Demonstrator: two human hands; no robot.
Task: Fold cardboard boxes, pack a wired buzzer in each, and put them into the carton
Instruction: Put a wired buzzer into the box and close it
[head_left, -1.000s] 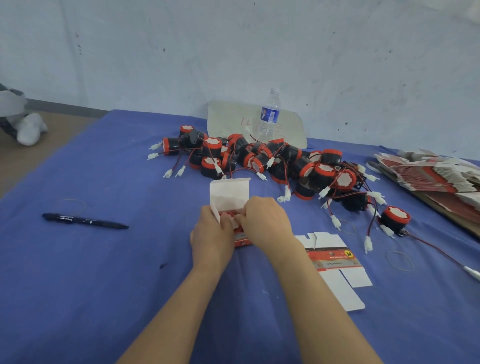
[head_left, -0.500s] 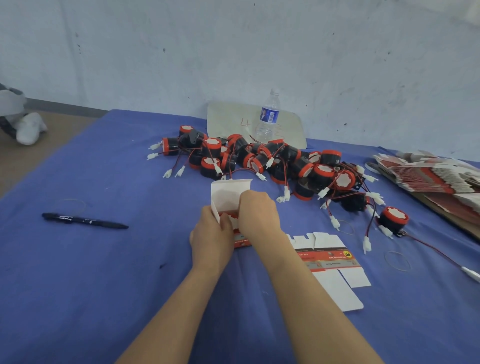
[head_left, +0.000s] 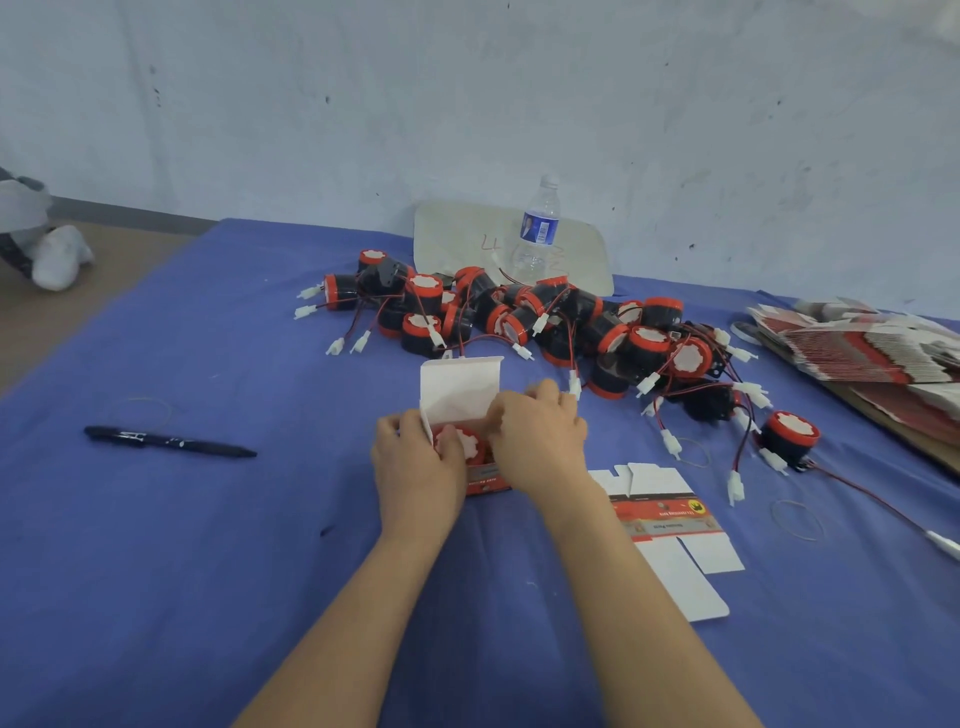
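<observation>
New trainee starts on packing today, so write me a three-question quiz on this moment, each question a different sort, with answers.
1. True or false: the lid flap of the box stands open.
2. What lies on the cloth to the left of the left hand? A. pen B. scissors C. tape
3. Fill in: inside the box sits a ____.
Key: 1 true; 2 A; 3 buzzer.

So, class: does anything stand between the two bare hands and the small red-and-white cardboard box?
Nothing visible does. The left hand and right hand both hold the small red-and-white cardboard box, lid flap up, red-capped buzzer inside.
</observation>
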